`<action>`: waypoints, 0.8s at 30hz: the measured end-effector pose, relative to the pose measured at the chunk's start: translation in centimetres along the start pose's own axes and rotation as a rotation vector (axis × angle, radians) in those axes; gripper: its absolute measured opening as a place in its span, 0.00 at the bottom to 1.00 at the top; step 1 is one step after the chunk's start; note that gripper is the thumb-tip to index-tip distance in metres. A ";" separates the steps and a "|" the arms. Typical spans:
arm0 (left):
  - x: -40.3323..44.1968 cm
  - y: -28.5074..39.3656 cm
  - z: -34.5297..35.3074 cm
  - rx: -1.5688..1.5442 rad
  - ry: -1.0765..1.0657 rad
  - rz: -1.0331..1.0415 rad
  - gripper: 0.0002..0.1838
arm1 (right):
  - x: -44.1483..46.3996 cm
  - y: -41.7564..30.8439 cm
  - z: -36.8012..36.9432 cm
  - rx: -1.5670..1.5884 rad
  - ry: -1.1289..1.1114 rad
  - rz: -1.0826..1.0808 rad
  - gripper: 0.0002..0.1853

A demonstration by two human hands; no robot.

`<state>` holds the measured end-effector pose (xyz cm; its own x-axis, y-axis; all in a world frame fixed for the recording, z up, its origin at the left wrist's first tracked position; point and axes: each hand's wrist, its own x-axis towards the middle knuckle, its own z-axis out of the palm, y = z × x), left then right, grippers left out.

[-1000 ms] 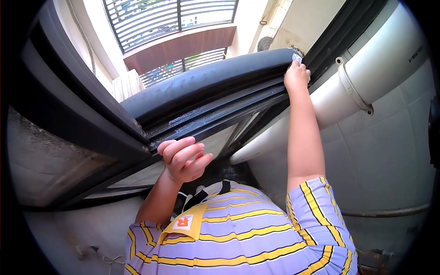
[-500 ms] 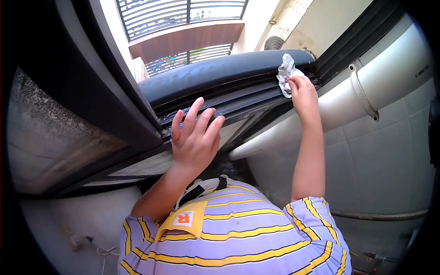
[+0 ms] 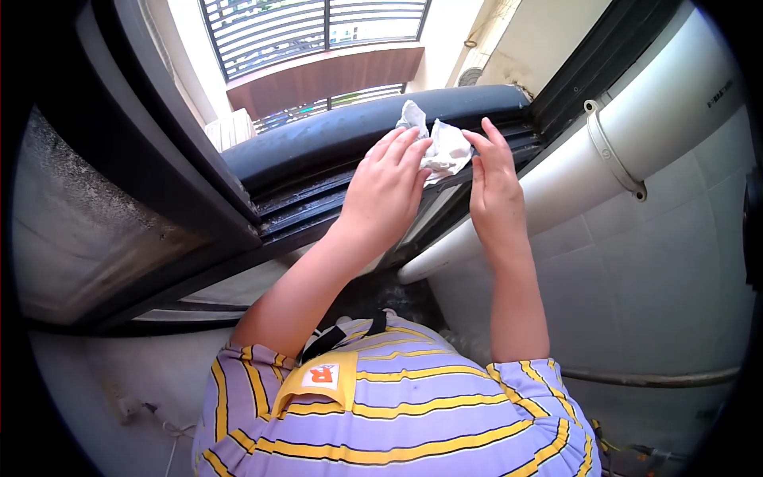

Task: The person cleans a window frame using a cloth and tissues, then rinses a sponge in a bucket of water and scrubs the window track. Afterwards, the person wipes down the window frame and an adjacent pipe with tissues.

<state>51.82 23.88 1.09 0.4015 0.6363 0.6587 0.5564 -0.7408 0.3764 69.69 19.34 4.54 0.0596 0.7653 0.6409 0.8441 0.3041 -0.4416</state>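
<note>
A crumpled white tissue (image 3: 450,149) is above the black sliding-window track (image 3: 306,208). My left hand (image 3: 385,187) holds its left side, with the fingers bent over it and the thumb below. To the right is my right hand (image 3: 499,187), its fingers apart. One fingertip of that hand is at the tissue's right edge; whether it touches is hard to tell. Part of the tissue is hidden behind my left fingers. Bits of dirt show along the left end of the track.
A thick white pipe (image 3: 556,187) with a clamp (image 3: 606,151) runs along the right. Beyond the track lies a rounded dark blue ledge (image 3: 318,137). Dark window frame (image 3: 171,119) and dirty glass (image 3: 95,230) stand at left. Outside is a slatted railing (image 3: 278,32).
My left hand has moved right and up from the track onto the tissue. My right hand has brought the tissue leftward, and its fingers have spread from their pinch.
</note>
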 end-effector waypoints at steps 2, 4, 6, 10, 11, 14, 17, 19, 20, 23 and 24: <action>1.9 -0.2 3.9 0.108 -0.115 0.080 0.20 | -0.2 1.9 -2.6 -0.061 0.173 -0.121 0.13; 3.8 0.9 4.7 0.003 -0.335 0.012 0.21 | -1.3 2.8 -4.2 0.106 0.161 0.006 0.12; 5.5 1.5 4.4 0.034 -0.498 -0.021 0.20 | -1.9 3.4 -4.1 0.192 0.135 0.079 0.11; 4.1 1.1 6.4 0.199 -0.311 0.145 0.19 | -3.3 6.0 -0.8 0.229 0.083 0.066 0.11; 3.7 0.9 6.5 0.217 -0.286 0.177 0.21 | -3.4 6.4 0.0 0.199 0.077 0.040 0.11; 2.3 0.7 4.7 0.229 -0.241 0.176 0.20 | -3.0 7.3 1.4 0.130 0.083 -0.075 0.11; 0.1 -0.3 2.3 0.291 -0.231 0.160 0.20 | -2.4 6.1 2.1 0.024 0.005 -0.162 0.12; -1.7 -0.8 0.1 0.371 -0.220 0.145 0.21 | -2.5 5.4 3.4 0.050 -0.037 -0.190 0.13; -2.7 -1.1 -0.9 0.381 -0.215 0.121 0.21 | -2.6 5.0 4.1 0.076 -0.044 -0.213 0.13; -5.4 -1.5 -3.9 0.419 -0.183 0.057 0.21 | -2.6 3.3 5.7 0.164 -0.121 -0.300 0.14; -6.0 -1.4 -4.9 0.455 -0.187 0.032 0.21 | -2.8 2.8 6.3 0.182 -0.138 -0.324 0.16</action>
<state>45.06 20.03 -0.19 0.5244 0.6732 0.5214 0.7861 -0.6181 0.0075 68.51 21.62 -2.50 -0.2765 0.6787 0.6804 0.6986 0.6282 -0.3427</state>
